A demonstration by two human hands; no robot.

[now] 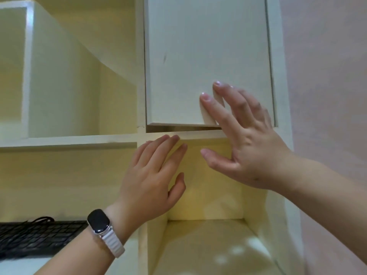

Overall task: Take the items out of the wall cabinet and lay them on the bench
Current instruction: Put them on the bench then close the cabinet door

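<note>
The wall cabinet's white door [198,56] fills the upper middle of the view and stands slightly ajar, with a dark gap under its bottom edge. My right hand [244,143] lies flat against the door's lower right part, fingers spread, fingertips on the panel. My left hand [153,171], with a smartwatch on its wrist, is raised just below the door's bottom edge, fingers extended and holding nothing. What is inside the cabinet is hidden behind the door.
An open cubby [206,225] lies below the door. To the left are open cream shelves [67,139], and a black keyboard [37,237] rests at the lower left. A pinkish wall [327,76] runs along the right.
</note>
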